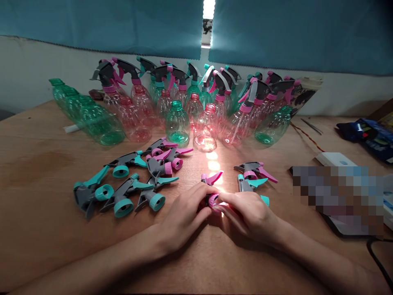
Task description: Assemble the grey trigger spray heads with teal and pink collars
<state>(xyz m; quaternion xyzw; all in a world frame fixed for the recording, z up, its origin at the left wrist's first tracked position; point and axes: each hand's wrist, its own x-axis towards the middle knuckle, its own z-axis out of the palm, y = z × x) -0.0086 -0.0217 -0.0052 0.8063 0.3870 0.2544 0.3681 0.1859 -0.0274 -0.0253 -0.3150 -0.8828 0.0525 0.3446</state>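
My left hand is closed around a grey trigger spray head with a pink lever, held just above the table. Its pink collar faces my right hand, whose thumb and fingers pinch at the collar's rim. Whether anything small sits between those right fingertips is hidden. Close beyond my right hand lie a teal-levered spray head and a pink-levered one. To the left of my left hand lie several loose spray heads, teal ones in front and pink ones behind.
Along the back stand several pink bottles and green bottles, many topped with spray heads. More green bottles stand at the left. At the right are a blurred-out flat device, a white box and a dark blue packet.
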